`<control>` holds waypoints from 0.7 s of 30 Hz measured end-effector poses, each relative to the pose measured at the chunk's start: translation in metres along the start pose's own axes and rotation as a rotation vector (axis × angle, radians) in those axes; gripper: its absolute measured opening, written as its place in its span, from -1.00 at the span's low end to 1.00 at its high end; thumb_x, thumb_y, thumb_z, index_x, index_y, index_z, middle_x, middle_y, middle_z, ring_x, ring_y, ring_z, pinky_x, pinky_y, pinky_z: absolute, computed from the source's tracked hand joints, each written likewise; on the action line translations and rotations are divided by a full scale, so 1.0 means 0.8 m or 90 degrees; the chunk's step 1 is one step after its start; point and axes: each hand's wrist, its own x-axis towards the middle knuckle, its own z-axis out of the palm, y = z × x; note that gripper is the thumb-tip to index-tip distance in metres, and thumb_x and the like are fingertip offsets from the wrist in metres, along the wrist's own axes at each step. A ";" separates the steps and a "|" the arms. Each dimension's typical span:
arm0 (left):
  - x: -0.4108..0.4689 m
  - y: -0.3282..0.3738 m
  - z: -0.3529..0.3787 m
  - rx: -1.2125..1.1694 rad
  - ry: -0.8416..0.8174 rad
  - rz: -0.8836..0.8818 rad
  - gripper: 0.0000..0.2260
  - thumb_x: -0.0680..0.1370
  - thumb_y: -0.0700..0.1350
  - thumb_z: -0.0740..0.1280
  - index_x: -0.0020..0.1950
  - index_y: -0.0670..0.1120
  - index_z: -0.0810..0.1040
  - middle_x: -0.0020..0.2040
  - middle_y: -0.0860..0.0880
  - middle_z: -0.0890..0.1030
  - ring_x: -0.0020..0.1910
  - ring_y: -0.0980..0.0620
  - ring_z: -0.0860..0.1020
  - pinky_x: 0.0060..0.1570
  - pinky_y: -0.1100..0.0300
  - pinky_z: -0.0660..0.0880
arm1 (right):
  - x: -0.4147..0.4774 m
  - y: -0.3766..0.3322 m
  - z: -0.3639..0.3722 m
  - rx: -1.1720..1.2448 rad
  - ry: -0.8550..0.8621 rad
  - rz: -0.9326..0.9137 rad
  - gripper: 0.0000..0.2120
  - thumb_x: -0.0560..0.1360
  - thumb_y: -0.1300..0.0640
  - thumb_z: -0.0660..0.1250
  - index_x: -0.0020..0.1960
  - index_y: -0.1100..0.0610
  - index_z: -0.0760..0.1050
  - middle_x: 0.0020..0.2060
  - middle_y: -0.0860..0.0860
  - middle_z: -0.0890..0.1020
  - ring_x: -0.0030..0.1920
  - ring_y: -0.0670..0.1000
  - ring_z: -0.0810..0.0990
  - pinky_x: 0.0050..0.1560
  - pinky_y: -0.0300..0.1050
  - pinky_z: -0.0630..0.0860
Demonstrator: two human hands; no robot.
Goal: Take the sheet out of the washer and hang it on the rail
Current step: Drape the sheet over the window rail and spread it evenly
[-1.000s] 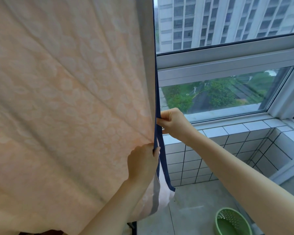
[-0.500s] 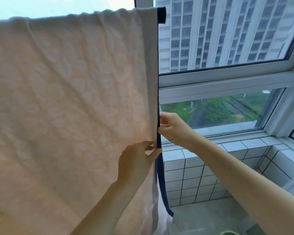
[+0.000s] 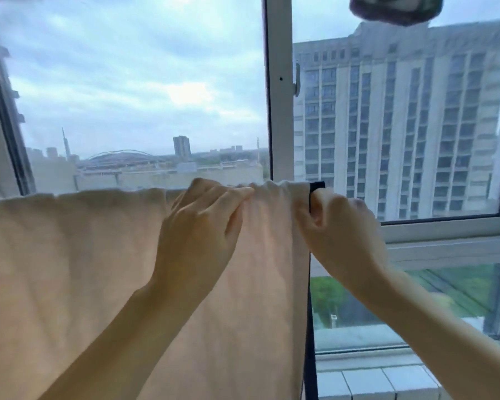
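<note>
The peach sheet (image 3: 70, 269) with a dark blue edge hangs draped over the rail, filling the lower left of the head view. Only the rail's black end cap (image 3: 317, 186) shows; the rest lies under the cloth. My left hand (image 3: 202, 226) rests on the sheet's top fold, fingers pinching the bunched fabric near the rail's right end. My right hand (image 3: 341, 226) grips the sheet's right edge just below the end cap, thumb against the blue trim.
A large window with a white frame post (image 3: 280, 82) stands right behind the rail. A tiled sill (image 3: 370, 379) runs low on the right. Something dark hangs at the top right (image 3: 396, 8).
Both hands have risen from the sheet's side edge at mid height up to the top fold on the rail. My view has tilted upward; the floor and green basket are gone from sight.
</note>
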 end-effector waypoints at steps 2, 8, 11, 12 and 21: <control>0.018 -0.019 -0.011 0.039 -0.035 0.007 -0.82 0.54 -0.16 0.38 0.13 -0.10 0.65 0.01 0.01 0.66 0.06 0.00 0.56 0.00 0.10 0.53 | 0.005 -0.008 -0.015 -0.148 0.081 -0.035 -0.66 0.54 0.01 0.20 -0.38 0.10 0.39 -0.58 -0.04 0.40 -0.57 -0.01 0.33 -0.47 -0.23 0.18; 0.033 -0.074 -0.030 -0.003 -0.157 -0.057 -0.84 0.58 -0.04 0.32 0.11 0.05 0.65 0.00 0.16 0.65 -0.04 0.13 0.59 -0.05 0.09 0.56 | 0.028 -0.063 -0.015 -0.025 -0.013 -0.245 -0.84 0.58 0.06 0.24 -0.09 0.08 0.55 -0.19 -0.07 0.60 -0.25 -0.10 0.54 -0.30 -0.24 0.48; 0.031 -0.097 -0.041 -0.014 -0.163 -0.053 -0.86 0.56 0.02 0.33 0.06 0.09 0.66 -0.07 0.20 0.65 -0.11 0.18 0.59 -0.12 0.08 0.57 | 0.035 -0.094 0.014 -0.031 -0.070 -0.319 -0.76 0.60 -0.01 0.20 0.15 0.06 0.56 0.07 -0.04 0.58 0.05 -0.05 0.54 -0.01 -0.07 0.58; 0.031 -0.106 -0.045 -0.012 -0.168 -0.049 -0.86 0.56 0.04 0.33 0.05 0.09 0.66 -0.09 0.20 0.65 -0.12 0.19 0.59 -0.13 0.09 0.57 | 0.039 -0.104 0.023 -0.029 -0.072 -0.327 -0.74 0.60 -0.03 0.20 0.19 0.04 0.54 0.09 -0.05 0.58 0.08 -0.05 0.54 0.01 -0.04 0.58; 0.022 -0.204 -0.100 -0.012 -0.267 -0.084 -0.69 0.47 0.27 0.27 0.10 0.18 0.62 -0.09 0.27 0.63 -0.13 0.19 0.59 -0.10 0.11 0.54 | 0.049 -0.138 0.062 0.088 -0.077 -0.313 -0.86 0.52 0.08 0.39 0.01 0.09 0.68 -0.18 -0.03 0.70 -0.16 -0.02 0.57 -0.12 -0.03 0.56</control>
